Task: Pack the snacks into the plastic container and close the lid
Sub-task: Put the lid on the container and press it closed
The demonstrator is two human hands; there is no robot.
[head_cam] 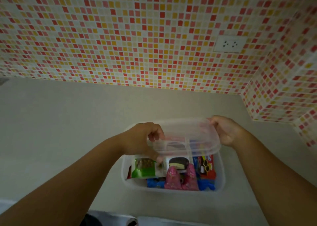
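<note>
A clear plastic container sits on the pale counter, filled with snack packets: a green pack, a pink pack, a white pack with a dark biscuit picture, blue wrappers and a red pack. The translucent lid hovers tilted above the container's far half. My left hand grips the lid's left end, and my right hand grips its right end. The lid hides the snacks at the back of the container.
A mosaic-tiled wall runs behind the counter and turns a corner on the right. A white power socket is set in the wall. The counter's front edge lies just below the container.
</note>
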